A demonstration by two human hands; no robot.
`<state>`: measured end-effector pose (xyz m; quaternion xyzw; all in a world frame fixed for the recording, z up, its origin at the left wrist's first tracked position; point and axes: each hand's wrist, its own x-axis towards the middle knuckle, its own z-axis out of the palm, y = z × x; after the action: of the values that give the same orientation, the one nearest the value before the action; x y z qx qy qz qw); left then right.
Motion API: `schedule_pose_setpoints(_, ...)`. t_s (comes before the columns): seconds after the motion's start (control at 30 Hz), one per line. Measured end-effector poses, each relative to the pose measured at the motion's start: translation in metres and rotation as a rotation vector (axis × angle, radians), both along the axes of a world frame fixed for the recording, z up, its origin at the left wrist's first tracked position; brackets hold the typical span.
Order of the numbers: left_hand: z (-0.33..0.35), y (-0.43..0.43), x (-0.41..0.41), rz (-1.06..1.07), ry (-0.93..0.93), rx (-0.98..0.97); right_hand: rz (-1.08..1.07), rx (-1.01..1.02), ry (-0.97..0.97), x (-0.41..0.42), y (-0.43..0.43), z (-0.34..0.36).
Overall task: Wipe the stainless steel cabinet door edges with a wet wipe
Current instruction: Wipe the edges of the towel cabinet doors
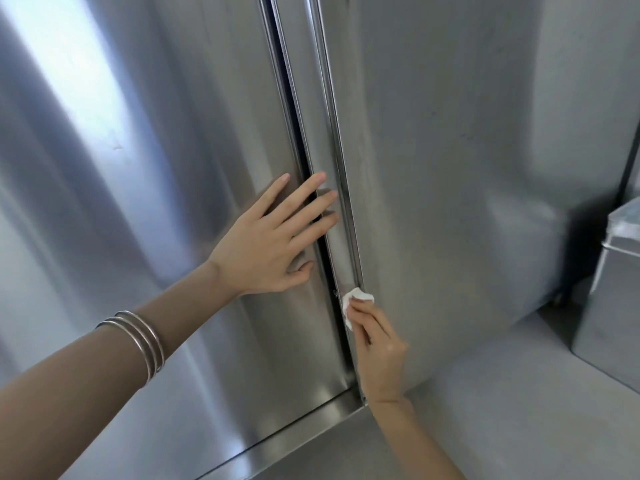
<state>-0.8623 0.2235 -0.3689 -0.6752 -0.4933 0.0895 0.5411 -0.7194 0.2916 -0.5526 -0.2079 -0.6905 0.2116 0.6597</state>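
Observation:
Two stainless steel cabinet doors fill the view: the left door [145,202] and the right door [450,168]. A dark gap and a narrow vertical edge strip [325,140] run between them. My left hand [270,240] lies flat with straight, spread fingers on the left door, fingertips reaching across the gap. My right hand [381,351] pinches a small crumpled white wet wipe [355,301] and presses it against the lower part of the right door's edge channel.
A steel counter surface [502,410] extends to the lower right below the doors. A steel box-like container [613,289] stands at the right edge. Several silver bangles [142,341] sit on my left forearm. A bottom ledge [311,427] runs under the left door.

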Motion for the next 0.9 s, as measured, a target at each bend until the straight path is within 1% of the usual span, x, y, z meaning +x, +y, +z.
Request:
schedule_pose_setpoints(0.1,-0.001,0.001,0.0,-0.01,0.0,0.003,-0.005,0.056,-0.015,-0.002,0.006,0.015)
schedule_pose_setpoints(0.23,0.0,0.002,-0.002,-0.013,0.01,0.011,0.027,0.133,0.105,-0.009,0.017,0.048)
schedule_pose_setpoints(0.3,-0.001,0.001,-0.001,-0.006,0.012,0.01,0.012,0.13,0.109,-0.01,0.014,0.032)
schedule_pose_setpoints(0.4,-0.001,0.001,-0.001,0.005,0.019,0.009,-0.003,0.037,0.083,-0.008,0.004,-0.009)
schedule_pose_setpoints(0.47,0.0,0.001,0.0,0.005,0.022,0.006,0.001,0.01,0.048,-0.006,0.003,-0.014)
schedule_pose_setpoints(0.53,0.0,0.001,0.001,0.001,0.019,0.003,0.008,0.05,0.04,-0.006,0.007,0.004)
schedule_pose_setpoints(0.67,0.0,0.001,0.0,-0.008,0.016,0.008,0.049,0.152,0.14,-0.011,0.018,0.041)
schedule_pose_setpoints(0.77,-0.005,0.003,0.002,-0.021,-0.014,0.022,0.051,0.16,0.123,-0.011,0.019,0.017)
schedule_pose_setpoints(0.9,-0.02,0.004,0.005,-0.034,-0.038,0.001,0.046,0.09,-0.009,0.0,0.011,-0.048)
